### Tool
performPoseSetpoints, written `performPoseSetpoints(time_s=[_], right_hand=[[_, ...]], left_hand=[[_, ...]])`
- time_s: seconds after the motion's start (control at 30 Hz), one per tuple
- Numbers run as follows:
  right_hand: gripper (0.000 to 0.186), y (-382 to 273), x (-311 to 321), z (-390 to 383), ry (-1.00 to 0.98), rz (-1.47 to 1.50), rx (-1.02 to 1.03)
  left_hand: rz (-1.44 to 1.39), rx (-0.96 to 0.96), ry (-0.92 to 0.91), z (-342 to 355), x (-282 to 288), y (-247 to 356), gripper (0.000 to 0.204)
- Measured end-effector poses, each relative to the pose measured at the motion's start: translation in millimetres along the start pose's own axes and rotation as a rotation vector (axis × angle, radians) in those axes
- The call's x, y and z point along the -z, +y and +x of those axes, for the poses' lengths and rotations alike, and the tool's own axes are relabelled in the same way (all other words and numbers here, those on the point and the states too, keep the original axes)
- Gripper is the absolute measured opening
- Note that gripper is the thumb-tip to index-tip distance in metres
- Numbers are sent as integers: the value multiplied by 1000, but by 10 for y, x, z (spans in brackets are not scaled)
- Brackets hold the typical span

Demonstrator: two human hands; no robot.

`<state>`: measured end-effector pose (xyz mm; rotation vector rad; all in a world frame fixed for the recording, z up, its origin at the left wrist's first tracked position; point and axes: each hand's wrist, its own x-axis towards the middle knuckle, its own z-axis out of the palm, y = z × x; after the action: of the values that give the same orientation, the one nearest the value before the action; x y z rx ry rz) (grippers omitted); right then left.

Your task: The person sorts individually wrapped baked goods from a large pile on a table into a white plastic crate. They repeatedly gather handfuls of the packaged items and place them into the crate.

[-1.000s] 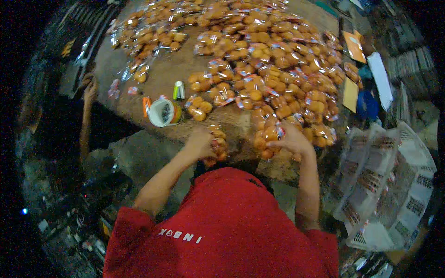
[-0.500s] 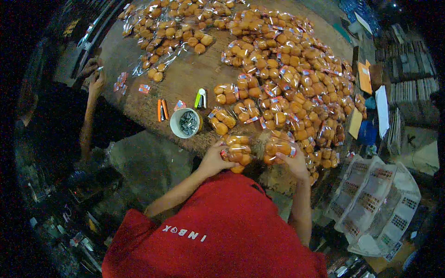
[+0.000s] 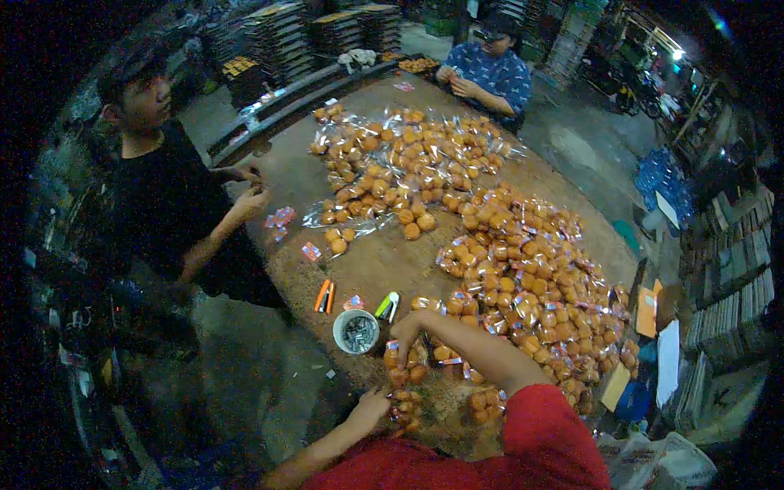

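Observation:
My left hand (image 3: pixel 371 408) grips a clear bag of round golden buns (image 3: pixel 406 408) at the table's near edge. My right hand (image 3: pixel 412 327) reaches leftward across the near edge, gripping another bagged bun pack (image 3: pixel 398 371) just above the left one. Beside it stand a white cup of small metal pieces (image 3: pixel 356 333), a green stapler (image 3: pixel 390 304) and an orange stapler (image 3: pixel 324 296). A loose bag (image 3: pixel 486 404) lies to the right. Many more bagged buns (image 3: pixel 531 286) are heaped over the wooden table (image 3: pixel 351 265), with small printed labels (image 3: pixel 280 219) at the left.
A co-worker in black (image 3: pixel 171 188) is at the left side, another in blue (image 3: pixel 482 69) at the far end, both with hands raised. Stacked trays (image 3: pixel 278 53) stand behind. Cardboard pieces (image 3: pixel 614 385), a white sheet (image 3: pixel 667 359) and plastic crates (image 3: pixel 653 457) line the right.
The head view has lifted, showing both co-workers and the far floor. My right hand has swung left, leaving the right-side bag and reaching over to packs above my left hand.

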<state>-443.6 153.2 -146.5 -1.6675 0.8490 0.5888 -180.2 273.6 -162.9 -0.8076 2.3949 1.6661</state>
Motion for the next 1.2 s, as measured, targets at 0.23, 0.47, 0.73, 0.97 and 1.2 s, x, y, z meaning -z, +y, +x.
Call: performPoseSetpoints(time_s=[0.23,0.47,0.73,0.97,1.2], right_hand=[[84,85,-656,-84,447,-28,37],[91,-374,-1624,-513,1054,199,-242],[79,-762,-1931,-571,1185,193,-484],[65,-1653,-2714,-825,1539,225,-752],[53,-2949,-3180,-1681,1629,112,-1057]], left_hand=[[661,-57,-55,-209,6,-66,53],[410,-195,-48,-268,501,122,56],[581,-346,-211,-52,801,229,71],[885,-731,-453,298,930,348,45],[840,-838,-559,553,857,890,59]])
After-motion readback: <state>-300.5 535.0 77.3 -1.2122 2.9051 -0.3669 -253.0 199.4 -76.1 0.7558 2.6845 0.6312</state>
